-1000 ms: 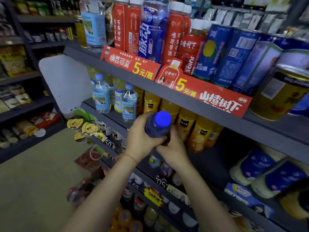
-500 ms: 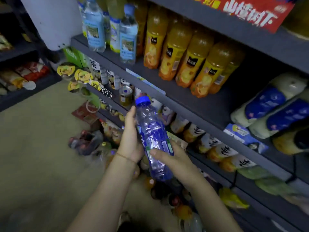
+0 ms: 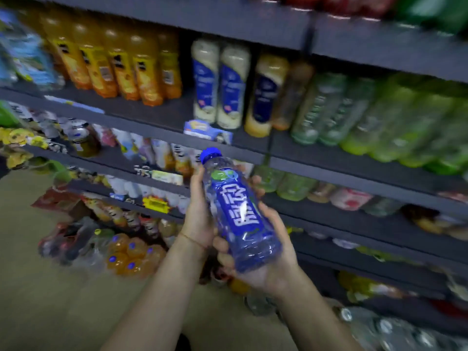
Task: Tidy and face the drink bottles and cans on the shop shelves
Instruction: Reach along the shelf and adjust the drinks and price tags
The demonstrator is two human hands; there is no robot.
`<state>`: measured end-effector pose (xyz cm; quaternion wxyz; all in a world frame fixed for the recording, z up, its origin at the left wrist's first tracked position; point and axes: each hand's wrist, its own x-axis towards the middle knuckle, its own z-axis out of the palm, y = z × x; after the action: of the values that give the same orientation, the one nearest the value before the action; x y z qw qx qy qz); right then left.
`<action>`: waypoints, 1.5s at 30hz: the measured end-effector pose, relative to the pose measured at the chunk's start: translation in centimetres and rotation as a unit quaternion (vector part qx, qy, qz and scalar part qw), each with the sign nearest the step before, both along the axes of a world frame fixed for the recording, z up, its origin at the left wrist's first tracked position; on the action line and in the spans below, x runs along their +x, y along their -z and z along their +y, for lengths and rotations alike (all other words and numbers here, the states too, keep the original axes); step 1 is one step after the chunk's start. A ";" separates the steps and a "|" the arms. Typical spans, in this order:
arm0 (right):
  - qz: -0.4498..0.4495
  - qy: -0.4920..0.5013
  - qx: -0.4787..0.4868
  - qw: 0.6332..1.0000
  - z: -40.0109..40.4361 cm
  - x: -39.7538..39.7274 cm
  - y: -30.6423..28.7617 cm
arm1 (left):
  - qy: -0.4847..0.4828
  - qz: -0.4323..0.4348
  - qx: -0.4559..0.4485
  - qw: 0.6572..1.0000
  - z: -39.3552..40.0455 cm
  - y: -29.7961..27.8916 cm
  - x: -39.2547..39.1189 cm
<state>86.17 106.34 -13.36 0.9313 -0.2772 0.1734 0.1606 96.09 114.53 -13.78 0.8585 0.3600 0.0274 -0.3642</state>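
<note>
Two bare hands hold a clear plastic drink bottle with a blue label and blue screw cap in front of the dark grey shop shelving, seen from the head camera as motion blurs the stock. The bottle is off the shelf, tilted with its cap up and away and its white-lettered label facing the camera. The left hand lies along the bottle's left side, fingers curled behind it. The right hand cups the base from below, thumb and fingers wrapped round the lower body.

Orange juice bottles, cream-coloured bottles with blue labels and pale green bottles stand on the shelf above.

Full of liquid, the bottle probably has some weight, and its thin ribbed wall would likely give under a hard squeeze. The film label looks slick, so the waist or the base seems the surest hold.
</note>
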 end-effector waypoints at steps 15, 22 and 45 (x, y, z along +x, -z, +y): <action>-0.017 0.190 -0.295 0.936 -30.1 -32.0 -2.6 | 0.219 -0.158 0.070 0.960 -31.8 -4.3 -29.6; -0.029 0.179 -0.412 0.893 -41.2 -38.3 -0.8 | 0.313 -0.227 0.016 0.922 -42.9 -1.9 -33.9; -0.003 0.432 -0.659 0.615 -83.2 -55.8 -4.9 | 0.143 -0.425 0.137 0.883 -82.0 -7.3 -50.6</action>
<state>30.38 23.16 -8.49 0.4601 -0.7103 0.3293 -0.4187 45.50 32.51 -6.43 0.6687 0.5943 -0.3418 -0.2878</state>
